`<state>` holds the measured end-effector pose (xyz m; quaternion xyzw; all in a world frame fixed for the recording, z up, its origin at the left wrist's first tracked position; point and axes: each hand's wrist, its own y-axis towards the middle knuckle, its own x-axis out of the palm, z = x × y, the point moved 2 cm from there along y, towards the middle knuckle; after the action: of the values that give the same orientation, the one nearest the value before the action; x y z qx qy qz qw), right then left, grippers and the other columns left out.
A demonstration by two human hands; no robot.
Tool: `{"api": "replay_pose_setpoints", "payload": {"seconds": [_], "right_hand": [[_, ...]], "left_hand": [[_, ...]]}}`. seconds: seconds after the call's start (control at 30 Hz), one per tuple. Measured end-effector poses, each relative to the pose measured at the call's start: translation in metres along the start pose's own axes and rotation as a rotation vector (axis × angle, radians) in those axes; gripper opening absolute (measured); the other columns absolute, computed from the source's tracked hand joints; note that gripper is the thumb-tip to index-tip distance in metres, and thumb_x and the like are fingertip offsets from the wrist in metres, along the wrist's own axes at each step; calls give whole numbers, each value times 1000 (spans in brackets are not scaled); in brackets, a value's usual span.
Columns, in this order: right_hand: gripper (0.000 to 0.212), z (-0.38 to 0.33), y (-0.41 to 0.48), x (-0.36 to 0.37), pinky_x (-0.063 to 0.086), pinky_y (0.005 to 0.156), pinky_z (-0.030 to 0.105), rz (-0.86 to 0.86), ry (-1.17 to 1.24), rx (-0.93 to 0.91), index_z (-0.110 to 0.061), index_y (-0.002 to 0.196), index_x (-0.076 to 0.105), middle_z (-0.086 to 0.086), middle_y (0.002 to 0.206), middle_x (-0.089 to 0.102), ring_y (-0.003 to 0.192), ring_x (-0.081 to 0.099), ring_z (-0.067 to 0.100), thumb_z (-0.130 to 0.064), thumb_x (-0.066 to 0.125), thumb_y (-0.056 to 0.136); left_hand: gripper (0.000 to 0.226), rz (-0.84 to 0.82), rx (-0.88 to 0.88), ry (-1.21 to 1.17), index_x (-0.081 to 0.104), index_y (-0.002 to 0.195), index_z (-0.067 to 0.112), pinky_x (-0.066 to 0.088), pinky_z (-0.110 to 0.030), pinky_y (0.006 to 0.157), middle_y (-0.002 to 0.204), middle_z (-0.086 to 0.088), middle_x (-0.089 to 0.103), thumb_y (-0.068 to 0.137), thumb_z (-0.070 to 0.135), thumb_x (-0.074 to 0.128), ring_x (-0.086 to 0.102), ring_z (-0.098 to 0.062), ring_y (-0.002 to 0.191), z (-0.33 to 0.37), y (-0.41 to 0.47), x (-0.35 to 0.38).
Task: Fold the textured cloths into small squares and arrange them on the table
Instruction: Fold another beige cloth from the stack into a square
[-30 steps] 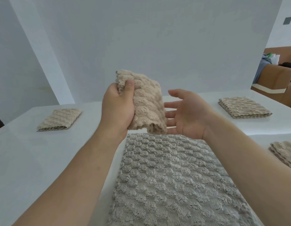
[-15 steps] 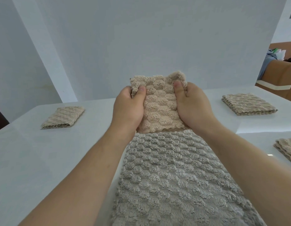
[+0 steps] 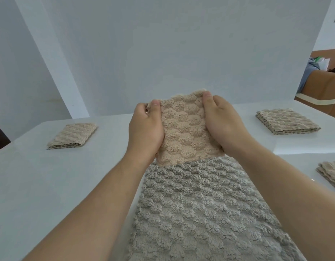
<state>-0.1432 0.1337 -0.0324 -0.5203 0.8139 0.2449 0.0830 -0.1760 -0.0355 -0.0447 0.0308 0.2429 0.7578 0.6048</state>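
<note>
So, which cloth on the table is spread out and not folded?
The grey cloth in the near middle: it lies flat and wide. The three beige cloths, at far left, far right and the right edge, are folded stacks.

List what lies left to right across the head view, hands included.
From the left: folded beige cloth → left hand → held beige cloth → right hand → folded cloth stack → folded cloth at the right edge.
</note>
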Motion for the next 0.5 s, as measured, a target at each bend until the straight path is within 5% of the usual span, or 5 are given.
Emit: {"api": "replay_pose_setpoints", "payload": {"seconds": [0.2,0.5], "right_hand": [[35,11,-1,7,27,52,22,39,-167,-39,-17,100,49,-7,79,52,67,46,3,-43,27,110],[43,15,-18,19,33,58,27,-108,-163,64,-13,119,50,0,93,61,72,51,8,-47,25,109]], "left_hand": [[27,64,161,192,48,93,18,36,-11,53,66,7,50,107,40,41,50,11,56,-2,-5,1],[32,-21,10,258,50,94,15,36,-19,52,73,3,54,108,41,37,47,-9,60,-19,-15,-3]]}}
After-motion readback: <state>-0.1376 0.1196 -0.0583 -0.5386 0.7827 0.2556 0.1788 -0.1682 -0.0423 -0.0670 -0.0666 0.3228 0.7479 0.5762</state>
